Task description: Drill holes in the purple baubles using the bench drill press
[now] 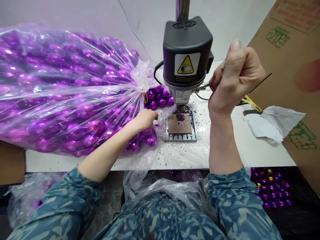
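Note:
A black bench drill press (pixel 187 50) stands over a small slotted metal base, on which lies a brown board (pixel 180 124) with a hole and dark shavings. My right hand (pixel 235 75) is raised at the drill's right side, closed in a fist round its feed handle, mostly hidden by the fingers. A thin dark rod (pixel 261 82) sticks out past the wrist. My left hand (pixel 147 119) is left of the base, fingers curled down beside shiny purple faceted balls (pixel 160 96). What those fingers hold, if anything, is hidden.
A big tied clear bag (pixel 62 93) full of purple balls fills the left. Crumpled white paper (pixel 272 123) lies at right near a leaning cardboard box (pixel 287 66). Clear plastic film (pixel 172 190) drapes over the table's front edge. More balls (pixel 272 190) lie below right.

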Tool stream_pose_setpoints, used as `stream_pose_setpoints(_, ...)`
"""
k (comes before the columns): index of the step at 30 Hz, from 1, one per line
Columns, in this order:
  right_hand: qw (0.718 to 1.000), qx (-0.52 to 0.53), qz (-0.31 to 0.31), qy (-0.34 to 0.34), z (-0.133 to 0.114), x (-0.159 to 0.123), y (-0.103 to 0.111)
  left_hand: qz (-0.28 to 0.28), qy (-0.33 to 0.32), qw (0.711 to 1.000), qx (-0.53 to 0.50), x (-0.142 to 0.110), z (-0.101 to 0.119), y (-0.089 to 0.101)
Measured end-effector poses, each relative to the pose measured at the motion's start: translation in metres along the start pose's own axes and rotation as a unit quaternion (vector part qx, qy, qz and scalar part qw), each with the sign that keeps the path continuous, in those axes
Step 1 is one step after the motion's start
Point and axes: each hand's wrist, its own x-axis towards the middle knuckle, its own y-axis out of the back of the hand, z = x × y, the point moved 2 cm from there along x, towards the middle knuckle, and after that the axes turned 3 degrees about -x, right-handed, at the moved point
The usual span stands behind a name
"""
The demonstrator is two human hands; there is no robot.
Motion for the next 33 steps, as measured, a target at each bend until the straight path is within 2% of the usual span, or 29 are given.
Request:
stream_pose_setpoints(3, 1.000, -0.002, 0.004, -0.001, -0.001, 0.000, 0.001, -0.058, 0.003, 0.998, 0.026, 0.004, 0.000, 0.006)
stream_pose_setpoints(6, 1.000, -0.001, 0.002, -0.005, -0.002, -0.001, 0.001, -0.081, -0.018, 0.996, 0.040, 0.011, 0.003, 0.004)
stream_pose_setpoints(12, 0.999, 0.034, 0.021, 0.004, -0.001, -0.001, 0.000, -0.103, -0.076, 0.989, -0.068, 0.020, 0.003, -0.012)
stream_pose_setpoints(17, 1.000, 0.009, 0.010, -0.019, 0.002, -0.004, 0.001, -0.049, -0.128, 0.975, -0.175, 0.015, 0.001, -0.024)
stream_pose_setpoints(22, 0.998, -0.053, 0.005, -0.028, 0.003, -0.006, 0.002, -0.042, -0.150, 0.976, -0.153, 0.006, 0.001, -0.023)
stream_pose_setpoints(23, 0.998, -0.061, 0.003, -0.029, 0.003, -0.006, 0.002, -0.026, -0.143, 0.975, -0.169, 0.004, -0.001, -0.020)
stream_pose_setpoints(25, 0.997, -0.069, -0.004, -0.028, 0.001, -0.007, 0.002, 0.056, -0.108, 0.960, -0.252, -0.001, -0.005, -0.011)
stream_pose_setpoints(26, 0.997, -0.069, -0.008, -0.025, 0.000, -0.007, 0.003, 0.110, -0.087, 0.937, -0.319, -0.004, -0.007, -0.006)
stream_pose_setpoints(27, 0.997, -0.068, -0.011, -0.022, 0.000, -0.007, 0.003, 0.158, -0.068, 0.900, -0.400, -0.007, -0.007, -0.003)
stream_pose_setpoints(28, 0.997, -0.067, -0.013, -0.021, -0.001, -0.007, 0.004, 0.186, -0.055, 0.849, -0.491, -0.011, -0.006, -0.001)
stream_pose_setpoints(29, 0.998, -0.066, -0.013, -0.021, -0.002, -0.006, 0.004, 0.191, -0.046, 0.787, -0.585, -0.015, -0.003, -0.002)
stream_pose_setpoints(32, 0.999, -0.046, -0.009, -0.022, -0.003, -0.006, 0.005, 0.116, -0.021, 0.582, -0.805, -0.024, 0.017, -0.012)
stream_pose_setpoints(33, 0.999, -0.032, -0.006, -0.021, -0.004, -0.006, 0.005, 0.090, -0.010, 0.526, -0.845, -0.027, 0.025, -0.016)
